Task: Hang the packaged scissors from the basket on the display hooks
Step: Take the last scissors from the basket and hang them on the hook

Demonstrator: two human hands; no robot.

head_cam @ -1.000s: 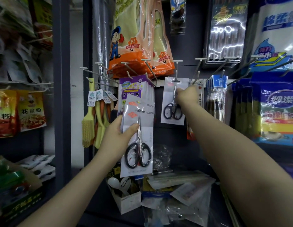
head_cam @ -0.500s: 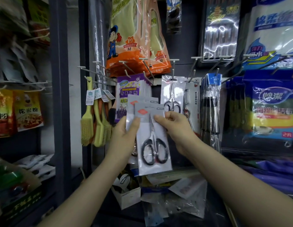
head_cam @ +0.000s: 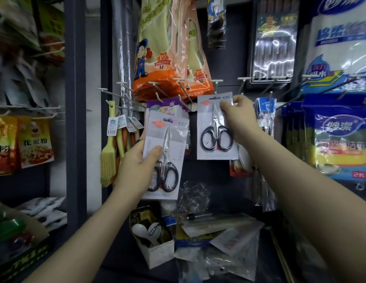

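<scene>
My right hand pinches a packaged pair of black-handled scissors near its top edge and holds it up against the display hooks at the middle of the rack. The card's hang slot sits just below a white hook tip; whether the hook passes through it I cannot tell. My left hand grips a small stack of packaged scissors lower and to the left, thumb across the front card. No basket is in view.
Orange rubber-glove packs hang above the hooks. Yellow brushes hang to the left, cloth packs to the right. Clear-wrapped items hang beside my right hand. A cluttered shelf with a small white box lies below.
My right hand took one scissors pack from the stack in my left hand and raised it up and to the right, to the hooks. The left hand stayed low with the rest.
</scene>
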